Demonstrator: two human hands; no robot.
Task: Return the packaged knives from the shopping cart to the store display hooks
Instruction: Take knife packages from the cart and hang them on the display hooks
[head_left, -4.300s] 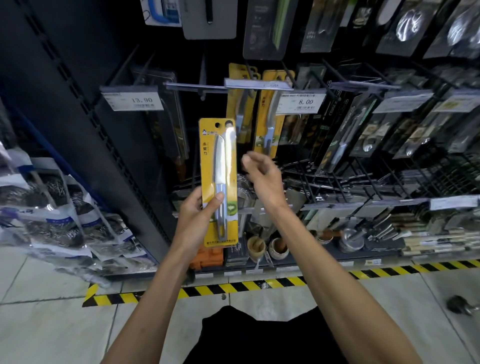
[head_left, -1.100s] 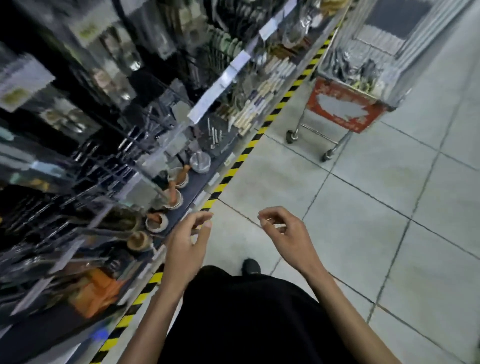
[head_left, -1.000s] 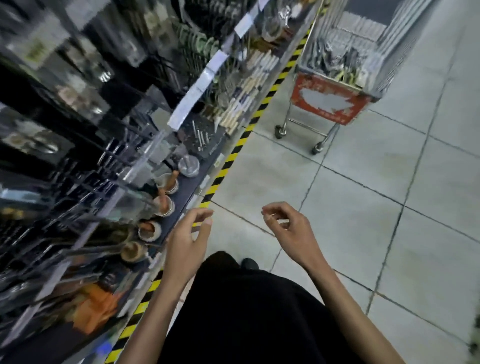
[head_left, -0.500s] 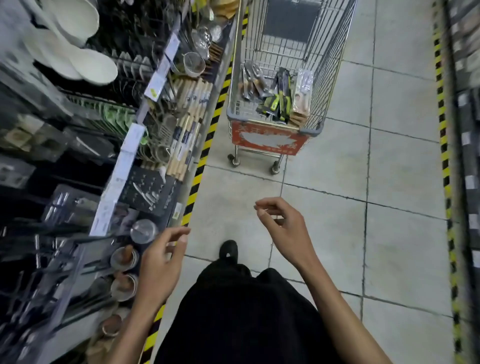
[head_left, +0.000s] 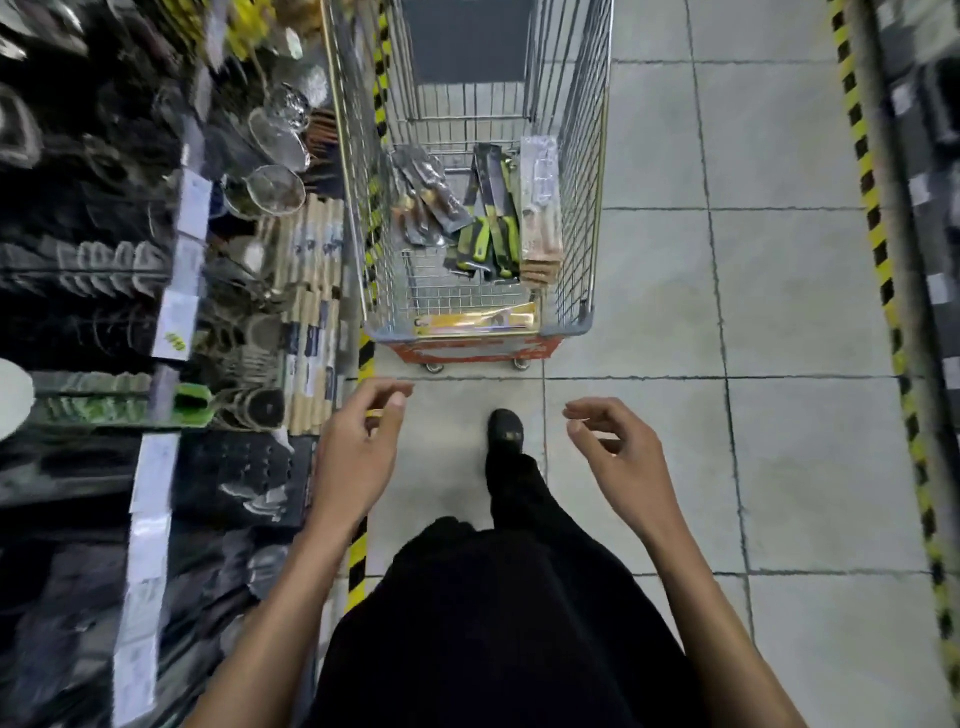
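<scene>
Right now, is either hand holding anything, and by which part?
Nothing held. Left hand and right hand are empty, loosely curled, short of the shopping cart; the packaged knives lie inside it.

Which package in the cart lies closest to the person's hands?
The yellow package, lying crosswise against the shopping cart's near end. The green-handled knives and the pale package lie lengthwise, farther in.

one shopping cart (head_left: 584, 325). two hands: left hand (head_left: 358, 457), right hand (head_left: 623, 457). one shoe (head_left: 506, 428). one yellow knife pack (head_left: 475, 322), one pale knife pack (head_left: 540, 208); the dark overlapping packs (head_left: 491, 208) cannot be counted. two mesh strainers (head_left: 275, 189).
</scene>
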